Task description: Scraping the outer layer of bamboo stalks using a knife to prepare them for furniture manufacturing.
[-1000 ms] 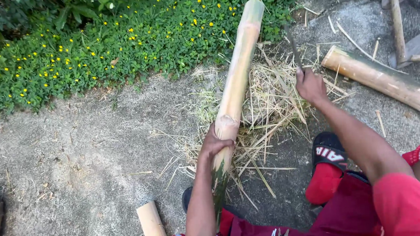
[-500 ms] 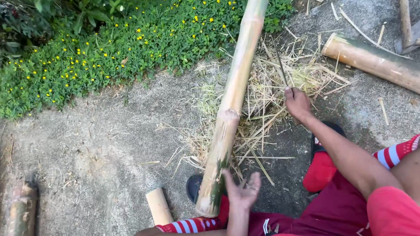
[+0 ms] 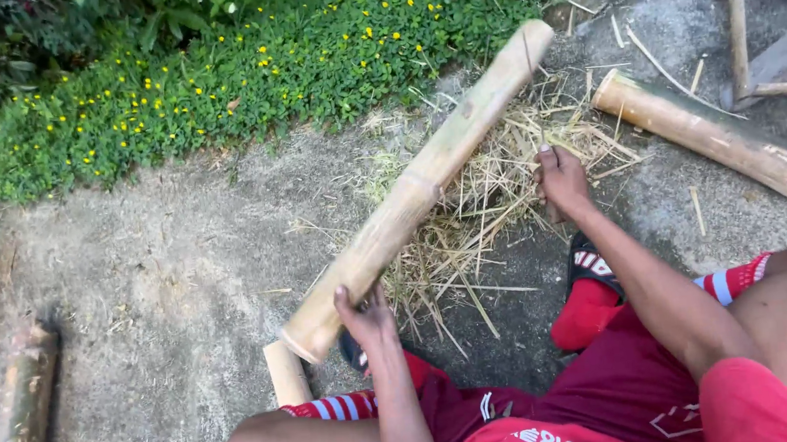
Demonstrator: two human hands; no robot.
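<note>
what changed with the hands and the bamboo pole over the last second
The left hand let go of the bamboo pole half a second ago, then took hold again at its near end. The pole tipped over toward the right. The right hand came down to the straw pile. The second pole and short stub stayed put.

The ground is grey concrete in daylight. At eleven o'clock grows a green plant bed with small yellow flowers.
</note>
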